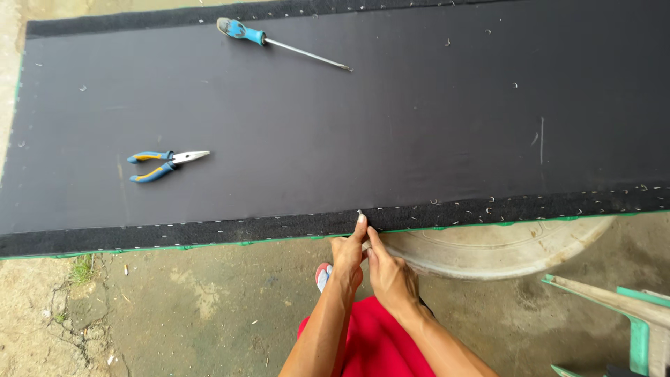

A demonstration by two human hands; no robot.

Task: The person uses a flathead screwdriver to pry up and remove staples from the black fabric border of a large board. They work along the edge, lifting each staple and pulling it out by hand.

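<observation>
The floor (209, 307) is rough grey concrete with cracks and a little grass (82, 269). Soft daylight falls evenly; a green frame (638, 328) stands at right.

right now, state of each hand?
Left hand: fingers pinched shut on a small staple at the black fabric edge strip.
Right hand: fingers curled, fingertip at the same edge; hold cannot be told.

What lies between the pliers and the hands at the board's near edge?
In the head view, only bare dark fabric and the stapled edge strip separate the pliers from the left hand and right hand.
</observation>
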